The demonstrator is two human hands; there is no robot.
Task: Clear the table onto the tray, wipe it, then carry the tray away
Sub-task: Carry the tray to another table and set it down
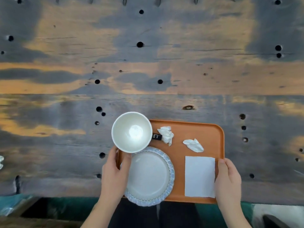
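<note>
An orange tray [209,129] sits at the near edge of a dark worn wooden table [148,63]. On it stand a white bowl [131,131] at the far left and a white paper plate [148,176] with a blue frilled rim, which overhangs the tray's near edge. Two crumpled napkins [166,134] [193,145], a flat white paper sheet [199,176] and a small black object [156,136] also lie on the tray. My left hand [113,175] grips the tray's left edge, thumb on top. My right hand [227,180] grips the right edge.
The tabletop has many dark drilled holes and orange patches. A bit of white crumpled paper [1,162] shows at the far left edge of view. Below the table edge are a green floor and my dark trousers.
</note>
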